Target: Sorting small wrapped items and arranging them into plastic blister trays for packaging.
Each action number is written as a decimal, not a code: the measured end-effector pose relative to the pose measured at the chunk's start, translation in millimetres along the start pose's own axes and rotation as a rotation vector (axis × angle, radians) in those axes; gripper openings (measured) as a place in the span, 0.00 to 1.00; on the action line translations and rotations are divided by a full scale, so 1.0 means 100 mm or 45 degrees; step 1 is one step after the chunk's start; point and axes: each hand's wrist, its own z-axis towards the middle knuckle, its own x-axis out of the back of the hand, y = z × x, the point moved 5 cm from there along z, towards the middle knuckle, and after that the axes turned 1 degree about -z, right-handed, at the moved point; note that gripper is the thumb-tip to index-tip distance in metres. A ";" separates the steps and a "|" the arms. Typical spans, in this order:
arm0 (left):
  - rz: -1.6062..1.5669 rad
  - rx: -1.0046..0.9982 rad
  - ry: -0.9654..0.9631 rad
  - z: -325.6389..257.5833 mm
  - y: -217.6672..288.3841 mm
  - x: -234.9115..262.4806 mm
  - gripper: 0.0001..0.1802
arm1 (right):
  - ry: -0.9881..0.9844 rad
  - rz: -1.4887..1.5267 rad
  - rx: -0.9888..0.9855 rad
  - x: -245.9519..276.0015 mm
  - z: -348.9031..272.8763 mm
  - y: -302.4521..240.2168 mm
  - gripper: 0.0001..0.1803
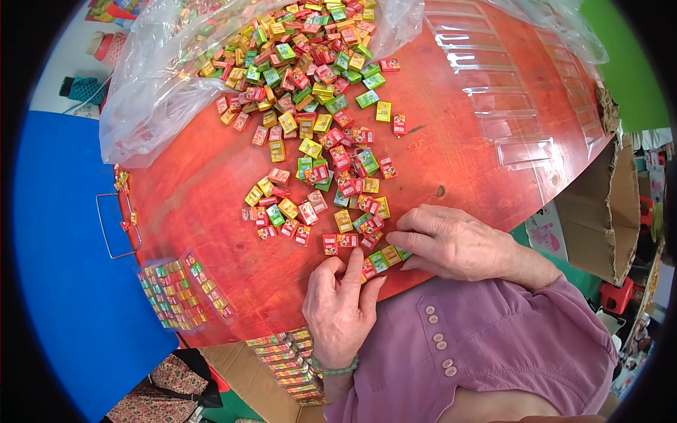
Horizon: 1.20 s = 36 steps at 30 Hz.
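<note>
Left hand (340, 303): lay palm down on the counter (458, 141), fingers loosely spread, gripping nothing; index fingertip rested on a red box (347, 240) at the near edge of the scatter.

Right hand (451, 243): lay flat, fingers together and pointing left, fingertips touching the small boxes (381, 259) lined up between the two hands; nothing gripped.

Loose boxes (317, 169): small red, yellow and green packets, strewn from just beyond the fingertips up the middle of the counter.

Bag (148, 92): clear plastic, open, at the far left of the counter, with a heap of the same boxes spilling from its mouth.

Empty trays (493, 92): clear plastic, compartmented, far right, well apart from the hands.

Filled trays (180, 289): clear, packed with boxes in rows, at the near left edge of the counter.

Stacked trays (289, 366): filled, in a carton below the counter edge, just left of the left wrist.

Carton (599, 211): brown, open, right of the counter.
</note>
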 end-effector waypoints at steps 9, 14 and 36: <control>-0.164 -0.077 -0.096 0.01 -0.07 0.07 0.28 | 0.020 -0.096 0.053 -0.08 -0.02 -0.01 0.22; -0.215 0.001 -0.109 -0.02 -0.11 0.07 0.28 | 0.050 -0.111 0.022 -0.11 -0.01 -0.06 0.23; -0.228 0.051 -0.093 -0.05 -0.10 0.08 0.26 | 0.093 0.070 -0.019 -0.10 -0.03 0.03 0.26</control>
